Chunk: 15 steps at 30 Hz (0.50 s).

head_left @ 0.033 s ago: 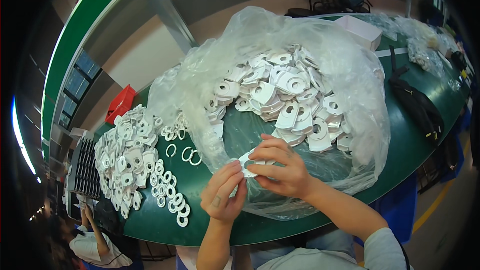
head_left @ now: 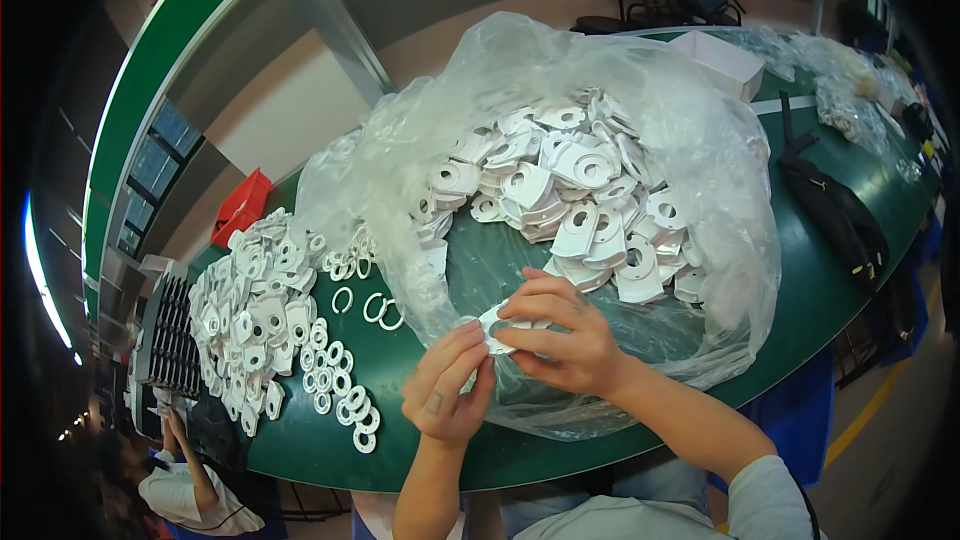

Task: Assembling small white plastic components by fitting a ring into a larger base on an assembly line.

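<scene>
Green table (head_left: 310,455) across the frame: piled parts (head_left: 252,310) centre left, then loose rings (head_left: 366,440); at lower centre, left hand (head_left: 445,390) and right hand (head_left: 570,340) both pinching one white piece (head_left: 490,319); far right, a black bag (head_left: 835,205).

Pale short-sleeved top (head_left: 768,502), dark-marked hands (head_left: 448,398)

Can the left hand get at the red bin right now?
Probably not: the left hand is holding a white part, and the white pile lies between hand and red bin.
</scene>
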Tool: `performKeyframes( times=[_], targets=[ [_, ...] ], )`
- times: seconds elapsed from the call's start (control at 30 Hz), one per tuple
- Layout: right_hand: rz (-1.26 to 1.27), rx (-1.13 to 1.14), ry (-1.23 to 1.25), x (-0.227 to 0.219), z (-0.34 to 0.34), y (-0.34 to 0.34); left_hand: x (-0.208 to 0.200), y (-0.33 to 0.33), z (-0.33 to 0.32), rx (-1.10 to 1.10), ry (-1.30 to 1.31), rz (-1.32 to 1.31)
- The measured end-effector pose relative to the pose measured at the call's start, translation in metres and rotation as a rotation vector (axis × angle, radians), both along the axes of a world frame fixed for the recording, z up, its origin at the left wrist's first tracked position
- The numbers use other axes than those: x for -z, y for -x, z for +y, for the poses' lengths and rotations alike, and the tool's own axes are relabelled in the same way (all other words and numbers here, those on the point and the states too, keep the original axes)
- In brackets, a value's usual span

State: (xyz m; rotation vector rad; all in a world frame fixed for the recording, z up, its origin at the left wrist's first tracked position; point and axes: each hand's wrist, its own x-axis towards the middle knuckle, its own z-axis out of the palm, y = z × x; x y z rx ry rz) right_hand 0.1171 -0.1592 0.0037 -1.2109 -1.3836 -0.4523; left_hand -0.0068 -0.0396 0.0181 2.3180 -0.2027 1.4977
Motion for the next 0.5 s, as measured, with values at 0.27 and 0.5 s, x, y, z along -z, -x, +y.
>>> performKeyframes(
  times=[0.27,0.5],
  targets=[
    [0.584,-0.229,0.344,0.015,0.008,-0.001,0.011,-0.001,0.003,-0.017,0.738,0.361],
    [1.036,-0.42,0.456,0.036,0.017,-0.001,0.022,-0.012,0.014,0.268,1.152,0.526]
  ],
)
